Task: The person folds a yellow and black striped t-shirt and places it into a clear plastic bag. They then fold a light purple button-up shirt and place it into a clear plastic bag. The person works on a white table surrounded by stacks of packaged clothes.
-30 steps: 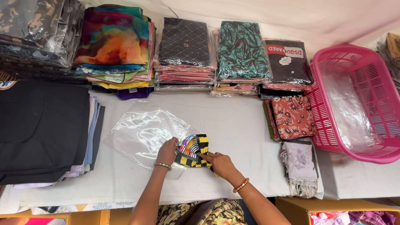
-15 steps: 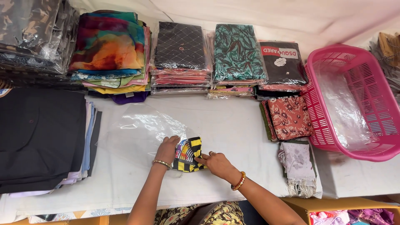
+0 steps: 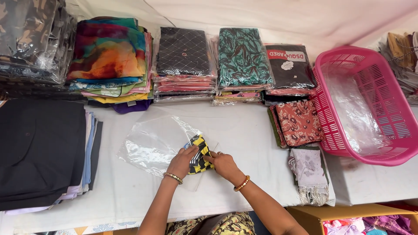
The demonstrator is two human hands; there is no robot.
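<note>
nearest the camera, the left hand (image 3: pixel 182 162) and the right hand (image 3: pixel 223 163) meet on a small folded cloth (image 3: pixel 199 154), yellow and black. each grip is pressed together on it, pinching the left side and the right edge. the cloth lies on the white worktop (image 3: pixel 244 130), half inside the mouth of a clear plastic bag (image 3: pixel 152 143), its long axis tilted up and away toward the left. right of the hands lie a pale fringed cloth (image 3: pixel 309 172) and a red flowered cloth (image 3: pixel 299 122). a pink basket (image 3: pixel 370 100) sits farther right. bagged fabric stacks (image 3: pixel 185 58) line the far edge.
</note>
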